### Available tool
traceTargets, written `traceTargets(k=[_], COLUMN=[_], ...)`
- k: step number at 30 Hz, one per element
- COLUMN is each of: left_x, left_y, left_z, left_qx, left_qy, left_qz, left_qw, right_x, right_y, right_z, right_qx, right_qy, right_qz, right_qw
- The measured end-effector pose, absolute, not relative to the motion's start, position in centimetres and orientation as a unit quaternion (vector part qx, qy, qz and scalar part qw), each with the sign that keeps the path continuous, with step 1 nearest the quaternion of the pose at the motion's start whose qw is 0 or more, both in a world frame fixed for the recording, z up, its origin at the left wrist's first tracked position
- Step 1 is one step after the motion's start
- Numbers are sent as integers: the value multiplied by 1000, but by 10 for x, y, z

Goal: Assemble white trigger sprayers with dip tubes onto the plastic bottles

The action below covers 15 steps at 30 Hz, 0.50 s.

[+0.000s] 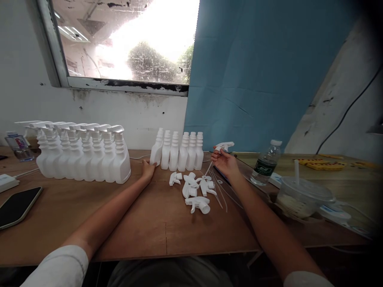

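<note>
Six uncapped white bottles (182, 153) in a row on the bench (134, 223), at the centre of the frame. Left hand (148, 170) against the base of the leftmost, slightly tilted bottle (156, 150); clamped or merely resting, impossible to tell from this view. Right hand (225, 162), right of centre, clamped on a white spray head (225, 146), with a thin tube (208, 168) slanting below. Loose spray heads (191, 191) heaped at lower centre; loose tubes (223, 199) just right of the heap.

Risks, as judged: toppling along the row, from too hard a push on the tilted bottle; bending of the slanting tube, from snagging on the heap; scattering of loose parts, from a low sweep of either hand; spillage at right, from a knock by the right forearm (263, 221) against the lidded cup (308, 190) or water bottle (263, 166).
</note>
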<state>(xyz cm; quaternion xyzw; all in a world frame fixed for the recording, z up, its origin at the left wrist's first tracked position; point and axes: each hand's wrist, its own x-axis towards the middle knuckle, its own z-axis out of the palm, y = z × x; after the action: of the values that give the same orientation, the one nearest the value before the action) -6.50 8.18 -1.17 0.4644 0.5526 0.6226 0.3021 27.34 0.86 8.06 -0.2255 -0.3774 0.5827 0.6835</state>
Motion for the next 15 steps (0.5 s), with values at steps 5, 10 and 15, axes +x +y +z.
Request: traceTargets(k=[5,10,15], left_x=[-64,-62,-61], left_y=[82,78,75], left_z=[-13,-10,-8], left_qx=[493,513,521], left_qy=[580,591,590], left_qz=[583,559,552], left_qw=[282,273,274], right_x=[279,283,283], right_y=[9,15,25], right_z=[82,85,77], right_qx=[-261,-330,-411], right_qy=[-368,-348,-316], right_qz=[583,566,525], right_qw=[676,670,675])
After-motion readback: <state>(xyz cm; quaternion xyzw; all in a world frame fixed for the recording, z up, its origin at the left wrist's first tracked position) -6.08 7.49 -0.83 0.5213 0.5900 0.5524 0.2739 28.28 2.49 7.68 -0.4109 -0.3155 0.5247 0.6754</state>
